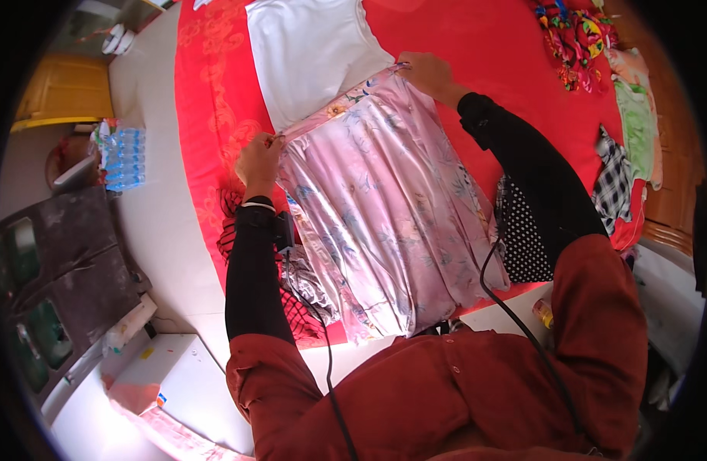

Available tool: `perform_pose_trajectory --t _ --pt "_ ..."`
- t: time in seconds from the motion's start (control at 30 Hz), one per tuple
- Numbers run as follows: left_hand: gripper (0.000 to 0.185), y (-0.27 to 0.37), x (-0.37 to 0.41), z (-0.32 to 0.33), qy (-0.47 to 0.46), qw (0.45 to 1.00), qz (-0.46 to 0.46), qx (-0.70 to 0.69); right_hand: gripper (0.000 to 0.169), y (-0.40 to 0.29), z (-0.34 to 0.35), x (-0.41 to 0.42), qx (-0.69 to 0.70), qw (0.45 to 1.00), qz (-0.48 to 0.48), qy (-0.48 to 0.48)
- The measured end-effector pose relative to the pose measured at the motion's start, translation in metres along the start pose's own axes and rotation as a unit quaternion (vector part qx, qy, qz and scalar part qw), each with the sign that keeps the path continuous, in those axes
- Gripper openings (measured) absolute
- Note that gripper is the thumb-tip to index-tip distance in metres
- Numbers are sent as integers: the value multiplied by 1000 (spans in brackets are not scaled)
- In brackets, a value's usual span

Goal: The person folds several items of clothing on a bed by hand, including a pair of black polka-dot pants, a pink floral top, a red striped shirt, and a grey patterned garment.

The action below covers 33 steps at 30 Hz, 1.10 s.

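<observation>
A pink satin skirt [376, 196] with a blue and orange floral print is spread out before me, its hem hanging towards my body. My left hand [258, 160] pinches the left end of its waistband [337, 108]. At the opposite end, my right hand [429, 74] grips the waistband's right corner. The waistband lies over the lower edge of a white sleeveless top [313, 55], which is laid flat above the skirt. Loose lengthwise folds run down the skirt. Under everything is a red patterned cloth [480, 34].
Black polka-dot fabric [526, 236] and red-and-black striped cloth [299, 317] flank the skirt. At the right edge lie a checked cloth [613, 176], a green garment [633, 127] and a multicoloured bundle [578, 40]. Bottled water [126, 158] stands on the floor at left. Cables [329, 351] hang from both forearms.
</observation>
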<state>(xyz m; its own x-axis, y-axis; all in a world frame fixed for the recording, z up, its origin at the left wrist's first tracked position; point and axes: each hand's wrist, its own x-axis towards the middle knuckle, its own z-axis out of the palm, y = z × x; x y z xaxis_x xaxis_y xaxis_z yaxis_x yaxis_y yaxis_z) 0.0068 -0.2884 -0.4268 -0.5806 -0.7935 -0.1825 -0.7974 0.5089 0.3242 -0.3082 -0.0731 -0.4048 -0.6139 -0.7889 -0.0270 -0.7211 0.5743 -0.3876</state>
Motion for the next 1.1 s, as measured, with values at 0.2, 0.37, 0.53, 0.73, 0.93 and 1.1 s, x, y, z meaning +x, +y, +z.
perform_pose_trajectory --t 0.2,0.37,0.53,0.73,0.93,1.1 --pt "40 -3 -1 12 -16 999 -29 36 32 -1 20 6 -33 999 -13 -40" --pt "51 1 -19 19 137 985 13 102 56 16 25 -29 47 996 -37 63" --pt "45 42 -64 21 215 966 146 6 56 63 5 -111 74 992 -2 100" --pt "24 136 -145 69 -64 925 188 -323 33 94 -30 -273 152 982 102 51" --pt "32 203 -144 133 -62 920 194 -334 26 56 -18 -395 210 969 132 -20" --pt "59 248 -131 140 -39 975 103 -192 47 51 6 -435 50 983 156 -79"
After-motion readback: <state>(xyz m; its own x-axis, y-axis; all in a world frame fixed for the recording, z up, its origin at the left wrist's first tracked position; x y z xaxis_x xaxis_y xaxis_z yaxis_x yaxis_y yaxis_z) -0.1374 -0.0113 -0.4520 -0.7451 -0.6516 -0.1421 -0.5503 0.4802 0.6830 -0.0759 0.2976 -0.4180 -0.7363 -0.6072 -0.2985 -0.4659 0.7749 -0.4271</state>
